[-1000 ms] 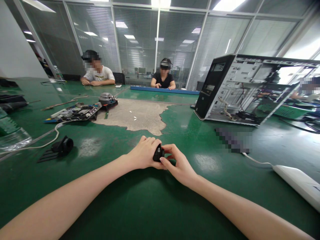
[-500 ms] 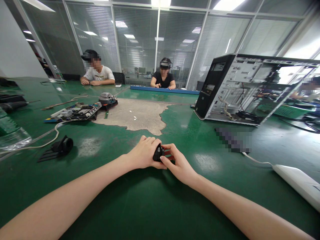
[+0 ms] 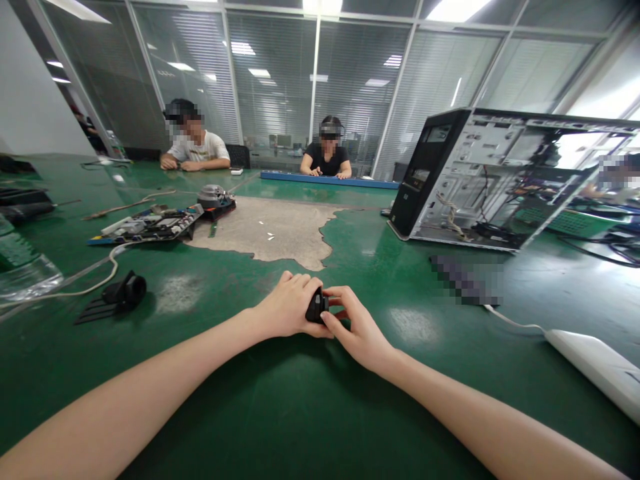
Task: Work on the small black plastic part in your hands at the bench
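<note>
Your left hand (image 3: 290, 305) wraps a small, blocky black object (image 3: 315, 308) over the glossy green tabletop (image 3: 310, 407); your right hand (image 3: 364, 332) pinches its right end. Left hand hides most; can't tell its type or whether it touches the tabletop. Clear plastic bottle (image 3: 25, 270) cut off at left edge.

- Ceiling lights (image 3: 457, 9) shone white overhead.
- Glare whitened the tabletop (image 3: 575, 287) at right.
- Soft shadow lay below the left hand (image 3: 290, 305).
- Wide-angle distortion stretched the edges.
</note>
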### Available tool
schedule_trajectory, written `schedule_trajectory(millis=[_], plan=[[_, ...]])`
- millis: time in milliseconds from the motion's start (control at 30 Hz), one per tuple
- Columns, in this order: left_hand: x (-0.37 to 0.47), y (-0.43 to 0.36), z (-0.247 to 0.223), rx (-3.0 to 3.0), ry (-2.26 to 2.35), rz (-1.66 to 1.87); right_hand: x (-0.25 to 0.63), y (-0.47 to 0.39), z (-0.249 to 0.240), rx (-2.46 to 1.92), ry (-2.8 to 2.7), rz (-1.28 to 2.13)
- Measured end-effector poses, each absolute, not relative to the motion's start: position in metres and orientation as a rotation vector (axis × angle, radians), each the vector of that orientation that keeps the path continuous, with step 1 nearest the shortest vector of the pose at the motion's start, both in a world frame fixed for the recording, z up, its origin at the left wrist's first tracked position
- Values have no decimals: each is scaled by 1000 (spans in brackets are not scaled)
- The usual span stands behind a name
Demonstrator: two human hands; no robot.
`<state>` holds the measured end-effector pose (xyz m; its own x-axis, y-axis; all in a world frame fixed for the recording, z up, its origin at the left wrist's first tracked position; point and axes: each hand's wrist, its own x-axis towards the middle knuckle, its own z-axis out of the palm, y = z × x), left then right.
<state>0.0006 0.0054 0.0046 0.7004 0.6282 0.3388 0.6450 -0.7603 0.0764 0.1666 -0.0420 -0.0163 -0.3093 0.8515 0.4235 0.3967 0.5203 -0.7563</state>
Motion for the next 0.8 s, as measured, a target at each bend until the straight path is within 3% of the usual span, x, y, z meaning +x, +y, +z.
schedule_trajectory(millis=[800], plan=[[1,5,5,-2838,-1060,-546,166,-42,-15,-1065,-1919,744]])
